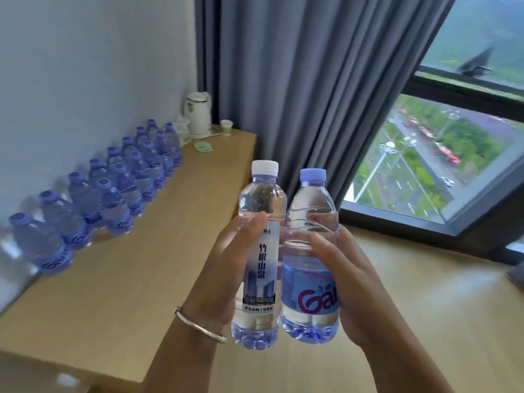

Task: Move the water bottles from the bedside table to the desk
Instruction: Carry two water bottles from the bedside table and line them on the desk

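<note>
Left hand (226, 268) grips the white-capped bottle (259, 251), right hand (337, 268) the blue-capped bottle (310, 256); both upright, touching; the desk (127, 273) lies left of both grips, nearer the left hand.

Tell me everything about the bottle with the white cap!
The white-capped bottle is clear plastic, full of water, with a tall narrow label showing buildings and Chinese characters. It is held upright in the air beside the desk. The left hand grips its middle, thumb across the front. Its side touches the blue-capped bottle held by the right hand.
</note>
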